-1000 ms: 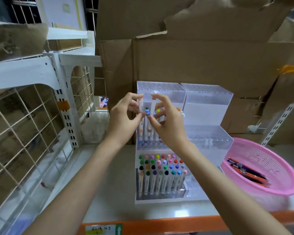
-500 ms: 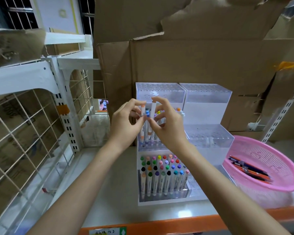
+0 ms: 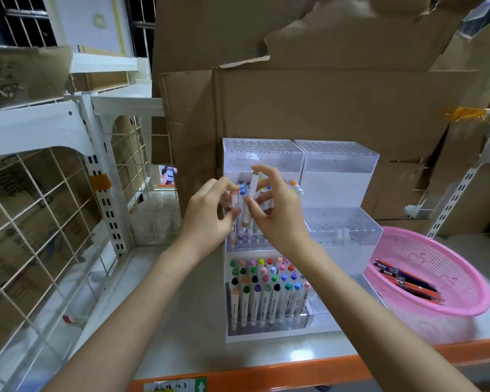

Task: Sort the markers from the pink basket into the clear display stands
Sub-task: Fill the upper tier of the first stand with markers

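Two clear, three-tiered display stands sit side by side at the frame's centre, their tops dotted with holes. The left stand (image 3: 262, 154) has its front tier packed with upright white-barrelled markers (image 3: 266, 292) capped in many colours; more stand in its middle tier, partly hidden. The right stand (image 3: 337, 159) touches it.

Above that middle tier, the right hand (image 3: 280, 219) pinches one white marker (image 3: 253, 188) upright. The left hand (image 3: 210, 219) pinches a second marker (image 3: 234, 219) just beside it.

At lower right, a pink basket (image 3: 436, 247) of mesh plastic lies tilted, holding a small heap of slim markers (image 3: 405, 281) in dark, red and orange.
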### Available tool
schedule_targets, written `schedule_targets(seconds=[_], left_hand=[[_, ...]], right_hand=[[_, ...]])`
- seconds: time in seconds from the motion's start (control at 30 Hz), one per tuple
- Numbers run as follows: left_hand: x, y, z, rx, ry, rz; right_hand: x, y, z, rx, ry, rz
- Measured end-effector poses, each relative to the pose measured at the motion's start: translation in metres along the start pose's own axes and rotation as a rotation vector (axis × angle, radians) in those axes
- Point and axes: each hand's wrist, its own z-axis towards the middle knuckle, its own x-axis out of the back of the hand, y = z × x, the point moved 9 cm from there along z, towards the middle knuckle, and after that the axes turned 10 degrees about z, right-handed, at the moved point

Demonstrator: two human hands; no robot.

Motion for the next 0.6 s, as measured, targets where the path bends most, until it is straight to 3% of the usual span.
schedule_targets(seconds=[0.27, 0.6], left_hand=[[0.0012, 0.0006, -0.0071, -0.014, 0.009, -0.004], [0.0005, 0.0029, -0.0085, -0.166, 0.003, 0.212]], right_hand=[[-0.0062, -0.0015, -0.0031, 0.006, -0.014, 0.019], [-0.0048, -0.0053, -0.0033, 0.061, -0.017, -0.019]])
